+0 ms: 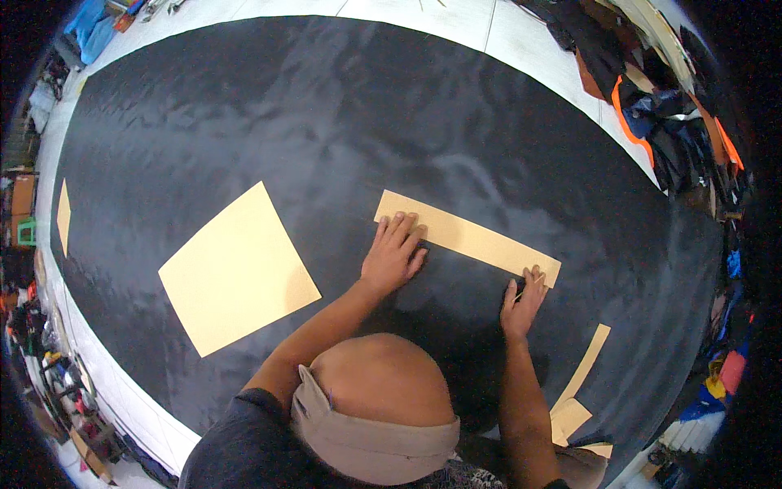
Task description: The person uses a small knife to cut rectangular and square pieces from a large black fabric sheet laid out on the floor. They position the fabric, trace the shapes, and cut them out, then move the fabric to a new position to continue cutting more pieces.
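Observation:
A long tan strip of card-like sheet (pixel 468 232) lies slanted on a wide black sheet (pixel 326 106). My left hand (pixel 394 253) rests on the strip's left end, fingers stretched out and apart, pressing on its lower edge. At the strip's right end is my right hand (pixel 525 303), fingertips touching the strip near its corner. A thin pale stick (pixel 529 287), pen-like, shows between its thumb and fingers; its exact kind is too small to make out. Left of my left hand, a large tan four-sided piece (pixel 238 273) lies flat on the black sheet.
Narrow tan offcuts (pixel 582 367) lie near my right forearm. Another tan piece (pixel 63 218) is at the far left edge. White floor (pixel 456 24) borders the black sheet. Heaped dark and orange materials (pixel 652 114) sit at the far right; assorted clutter (pixel 61 375) lines the left side.

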Available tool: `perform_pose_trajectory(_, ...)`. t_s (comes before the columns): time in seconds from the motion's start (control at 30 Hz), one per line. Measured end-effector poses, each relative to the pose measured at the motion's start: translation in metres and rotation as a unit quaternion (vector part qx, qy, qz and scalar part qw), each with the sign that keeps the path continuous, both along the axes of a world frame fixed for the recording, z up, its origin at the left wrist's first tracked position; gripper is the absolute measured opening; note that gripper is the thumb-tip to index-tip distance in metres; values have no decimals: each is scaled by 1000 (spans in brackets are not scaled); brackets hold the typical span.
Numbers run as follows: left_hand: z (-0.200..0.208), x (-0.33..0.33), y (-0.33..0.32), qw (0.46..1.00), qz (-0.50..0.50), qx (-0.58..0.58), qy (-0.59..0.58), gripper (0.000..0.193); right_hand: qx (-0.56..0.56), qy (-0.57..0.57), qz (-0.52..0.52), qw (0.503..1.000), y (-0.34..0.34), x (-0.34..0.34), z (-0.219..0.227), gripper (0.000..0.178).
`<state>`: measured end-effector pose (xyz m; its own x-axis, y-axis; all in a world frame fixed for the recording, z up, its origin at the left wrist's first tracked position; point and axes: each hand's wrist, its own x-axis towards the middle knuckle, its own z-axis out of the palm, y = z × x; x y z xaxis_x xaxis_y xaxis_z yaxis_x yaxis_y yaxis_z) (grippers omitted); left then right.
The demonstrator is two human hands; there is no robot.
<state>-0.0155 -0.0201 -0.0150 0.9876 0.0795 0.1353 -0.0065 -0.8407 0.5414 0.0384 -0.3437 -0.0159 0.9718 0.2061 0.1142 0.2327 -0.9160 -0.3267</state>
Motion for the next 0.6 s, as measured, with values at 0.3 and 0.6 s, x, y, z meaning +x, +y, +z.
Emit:
perform_pose_trajectory(0.3, 6, 7, -3, 1000, -7, 12, -12, 46, -4, -23, 6, 1000, -5, 0, 3, 43)
perform_pose_trajectory(0.6, 5, 9, -8, 998, 13, 52, -27, 42, -19, -2, -25, 999, 0, 7, 11, 44)
